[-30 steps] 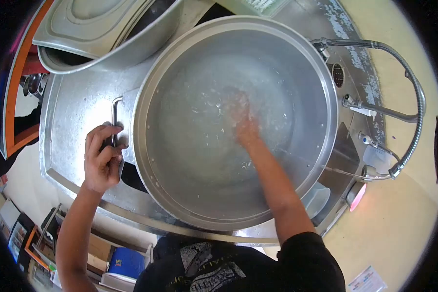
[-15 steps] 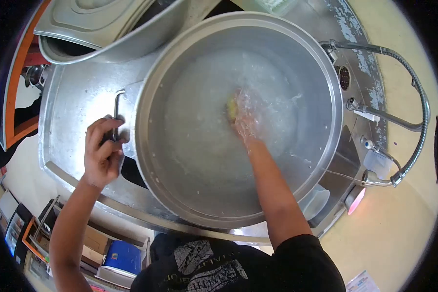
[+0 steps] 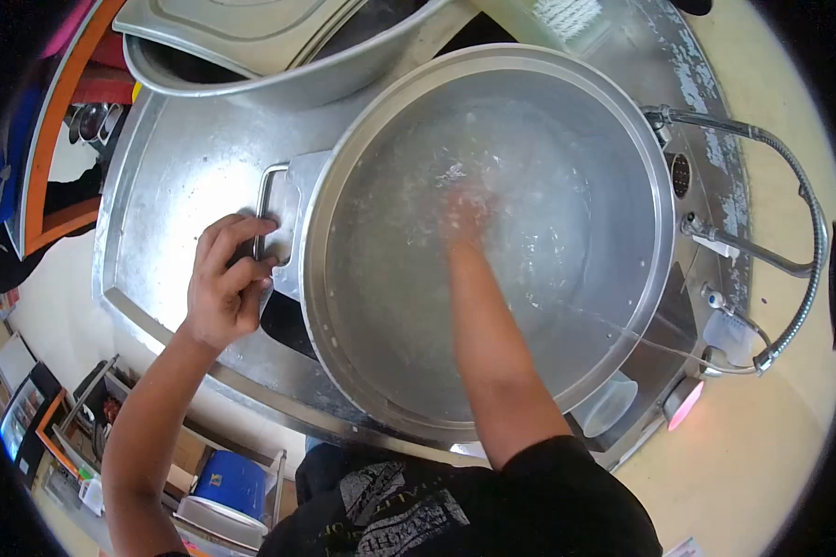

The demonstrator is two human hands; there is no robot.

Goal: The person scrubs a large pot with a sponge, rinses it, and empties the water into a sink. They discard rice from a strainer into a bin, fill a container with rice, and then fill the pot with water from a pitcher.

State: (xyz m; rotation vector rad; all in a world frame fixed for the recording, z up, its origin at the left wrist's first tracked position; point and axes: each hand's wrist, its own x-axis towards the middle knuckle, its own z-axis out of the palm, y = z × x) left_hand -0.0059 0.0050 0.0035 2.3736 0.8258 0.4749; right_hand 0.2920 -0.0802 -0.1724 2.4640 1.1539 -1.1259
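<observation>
A large round metal pot (image 3: 318,297) takes up the middle of the view, with cloudy, rippling water (image 3: 390,325) inside. My left hand (image 3: 228,269) is at its left side, fingers curled round the upright metal handle (image 3: 263,200). My right arm reaches over the near rim into the pot. My right hand (image 3: 463,215) is under the water near the middle, among bubbles and splashes. Its fingers are blurred and hidden there, and I cannot see whether anything is in them.
A spray hose (image 3: 813,251) with its spray head (image 3: 715,362) lies at the right and sends a thin water stream into the pot. Taps (image 3: 706,226) stand beside it. A big metal container (image 3: 297,88) with lids is at the upper left, on the metal counter (image 3: 181,186).
The view has shifted, so the pot sits further right and lower. My right hand has moved within the water; the yellow thing seen at its fingers before is now out of sight. My left hand stays on the handle.
</observation>
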